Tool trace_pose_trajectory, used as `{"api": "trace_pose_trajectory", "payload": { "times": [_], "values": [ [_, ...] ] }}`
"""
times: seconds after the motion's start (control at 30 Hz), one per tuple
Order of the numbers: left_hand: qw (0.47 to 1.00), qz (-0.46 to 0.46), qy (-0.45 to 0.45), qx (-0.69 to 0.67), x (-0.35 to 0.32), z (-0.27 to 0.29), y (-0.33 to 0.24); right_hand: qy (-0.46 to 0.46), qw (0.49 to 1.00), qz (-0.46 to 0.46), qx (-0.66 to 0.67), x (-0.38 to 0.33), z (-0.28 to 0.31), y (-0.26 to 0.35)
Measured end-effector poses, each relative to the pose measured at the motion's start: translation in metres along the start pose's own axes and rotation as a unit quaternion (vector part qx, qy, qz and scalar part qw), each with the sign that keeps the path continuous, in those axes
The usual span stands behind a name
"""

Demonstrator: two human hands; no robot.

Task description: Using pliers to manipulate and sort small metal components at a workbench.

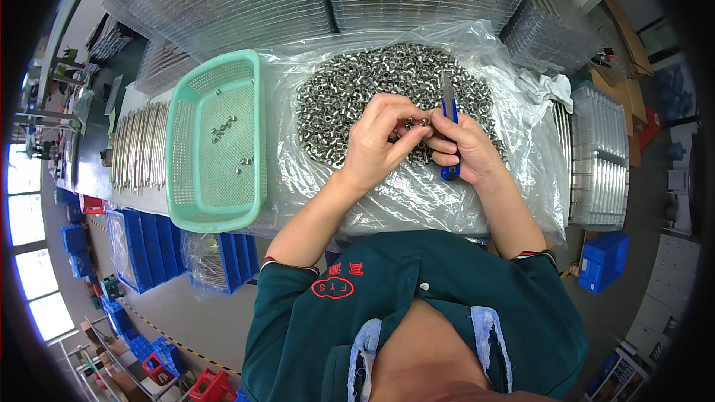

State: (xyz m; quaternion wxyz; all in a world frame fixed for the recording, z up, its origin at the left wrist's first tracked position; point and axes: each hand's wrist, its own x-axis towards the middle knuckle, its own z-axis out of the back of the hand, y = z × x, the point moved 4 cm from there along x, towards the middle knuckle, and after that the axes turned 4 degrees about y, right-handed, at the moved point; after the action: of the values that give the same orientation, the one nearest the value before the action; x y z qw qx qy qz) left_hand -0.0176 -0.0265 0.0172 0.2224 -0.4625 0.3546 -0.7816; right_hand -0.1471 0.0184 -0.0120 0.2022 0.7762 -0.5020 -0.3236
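A large pile of small shiny metal ring-like parts (372, 71) lies on a clear plastic sheet (342, 205). Over the pile's near side my two hands meet. The thumb and fingers of my left hand (378, 141) are closed on a small metal part, mostly covered by the fingertips. My right hand (474, 147) holds a blue utility knife (448, 110) upright, its blade end pointing away from me. The right thumb and index fingertip also reach the small part beside the left fingertips.
Left of the pile stands a green perforated basket (216, 221) with several metal parts (223, 128) in it. Metal rods (141, 145) lie farther left. Stacked clear trays (246, 0) line the back; more clear trays (598, 156) and a white cloth (551, 91) are at the right.
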Motion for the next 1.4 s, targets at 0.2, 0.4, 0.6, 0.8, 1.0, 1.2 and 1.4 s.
{"api": "trace_pose_trajectory", "payload": {
  "times": [0.2, 0.4, 0.6, 0.8, 1.0, 1.2, 1.4],
  "values": [
    [1.0, 0.0, 0.012, 0.014, -0.0007, -0.0015, -0.0002, -0.006, 1.0, -0.005, -0.004, 0.0004, 0.0007, -0.0015],
    [1.0, -0.001, 0.009, -0.002, -0.002, -0.0024, 0.0008, 0.0, 1.0, -0.001, -0.001, 0.0001, 0.0005, -0.0025],
    [1.0, 0.004, 0.026, -0.002, -0.0012, -0.0022, 0.0004, 0.009, 1.0, 0.023, 0.002, 0.0001, -0.0002, -0.0004],
    [0.999, 0.007, 0.031, -0.019, -0.0012, -0.0027, 0.0006, 0.019, 1.0, 0.023, 0.01, 0.0003, 0.0007, -0.0001],
    [0.999, 0.009, 0.03, -0.017, -0.0007, -0.0017, -0.002, 0.024, 1.0, 0.017, 0.002, 0.0009, 0.0019, -0.0005],
    [0.999, -0.014, 0.032, 0.003, -0.0013, -0.0018, -0.0003, 0.02, 0.999, 0.028, 0.005, 0.0014, 0.0037, -0.0026],
    [0.999, 0.023, 0.025, -0.022, -0.0011, -0.0007, 0.001, 0.011, 1.0, 0.022, 0.015, 0.0006, 0.0013, -0.0008]
  ]
}}
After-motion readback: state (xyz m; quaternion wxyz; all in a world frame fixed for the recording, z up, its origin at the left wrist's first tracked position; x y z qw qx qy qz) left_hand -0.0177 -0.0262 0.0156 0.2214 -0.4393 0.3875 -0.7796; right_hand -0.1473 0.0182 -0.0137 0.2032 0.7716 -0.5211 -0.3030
